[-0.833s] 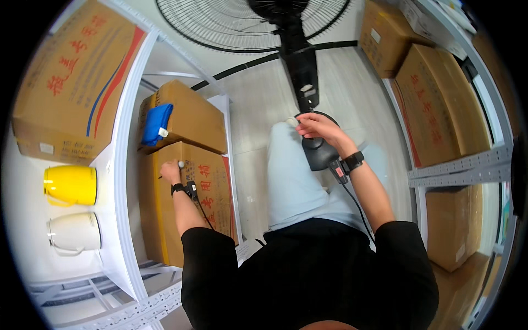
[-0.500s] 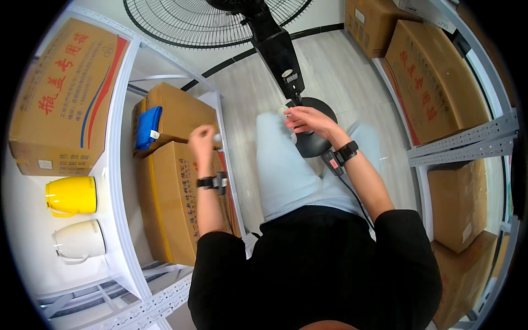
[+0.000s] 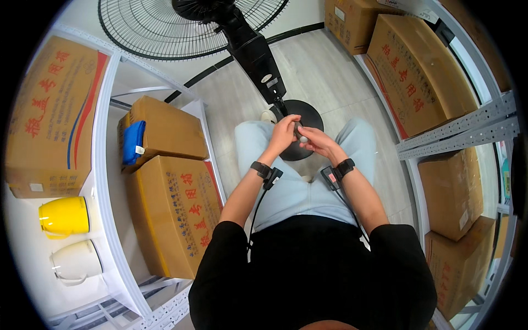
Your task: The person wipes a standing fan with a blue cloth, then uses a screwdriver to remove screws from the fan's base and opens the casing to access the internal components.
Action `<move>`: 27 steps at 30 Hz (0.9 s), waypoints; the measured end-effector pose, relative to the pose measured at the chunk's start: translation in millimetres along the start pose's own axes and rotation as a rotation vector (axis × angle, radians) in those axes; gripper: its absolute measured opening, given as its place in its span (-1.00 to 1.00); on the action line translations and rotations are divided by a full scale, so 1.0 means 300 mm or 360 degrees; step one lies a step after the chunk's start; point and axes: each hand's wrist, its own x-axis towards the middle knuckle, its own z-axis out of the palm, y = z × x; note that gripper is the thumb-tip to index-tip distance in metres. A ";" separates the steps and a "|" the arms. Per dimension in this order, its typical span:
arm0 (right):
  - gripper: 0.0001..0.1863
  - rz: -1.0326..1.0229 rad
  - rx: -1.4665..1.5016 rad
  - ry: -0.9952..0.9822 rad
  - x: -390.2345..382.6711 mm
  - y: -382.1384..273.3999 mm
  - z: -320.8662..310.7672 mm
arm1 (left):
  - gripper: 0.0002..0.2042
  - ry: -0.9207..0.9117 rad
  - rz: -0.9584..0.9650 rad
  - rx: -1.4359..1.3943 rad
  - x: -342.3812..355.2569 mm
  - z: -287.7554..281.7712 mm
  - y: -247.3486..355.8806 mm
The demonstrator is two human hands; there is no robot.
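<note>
My left hand and my right hand meet in front of my lap, fingers closed on a small pale grey cylindrical object with a rounded end, partly hidden by them; what it is I cannot make out. Just beyond and beneath them are the round black base and black post of a standing fan. Both my wrists wear black straps with small devices and cables.
Left, shelving holds cardboard boxes, a blue folded item, a yellow kettle and a white kettle. Right, a metal rack holds several cartons. My bent legs frame the fan base.
My left hand has left the cardboard box on the left and moved right, carrying the small pale object, to join my right hand, whose fingers have now closed around it too.
</note>
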 end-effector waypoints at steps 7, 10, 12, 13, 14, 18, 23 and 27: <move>-0.53 0.0019 -0.0161 0.0322 0.042 0.030 -0.034 | -0.71 0.0105 -0.1018 -0.0953 0.199 -0.080 -0.152; -0.51 0.0015 -0.0222 0.0352 0.066 0.015 -0.036 | -0.75 -0.0073 -0.1103 -0.1261 0.274 -0.102 -0.210; -0.55 -0.0017 -0.0241 0.0375 0.070 0.008 -0.047 | -0.77 -0.0080 -0.1057 -0.1312 0.297 -0.083 -0.237; -0.51 -0.0022 -0.0273 0.0377 0.074 0.000 -0.055 | -0.78 -0.0081 -0.1060 -0.1302 0.308 -0.075 -0.250; -0.48 -0.0026 -0.0301 0.0377 0.083 0.001 -0.063 | -0.78 -0.0079 -0.1066 -0.1290 0.317 -0.073 -0.259; -0.45 -0.0030 -0.0409 0.0463 0.111 -0.023 -0.110 | -0.82 0.0004 -0.1083 -0.1314 0.359 -0.039 -0.271; -0.52 -0.0013 -0.0452 0.0519 0.118 -0.018 -0.146 | -0.81 0.0158 -0.1113 -0.1334 0.352 -0.005 -0.291; -0.52 -0.0093 -0.0470 0.0566 0.124 -0.007 -0.147 | -0.83 0.0245 -0.1119 -0.1316 0.355 0.010 -0.290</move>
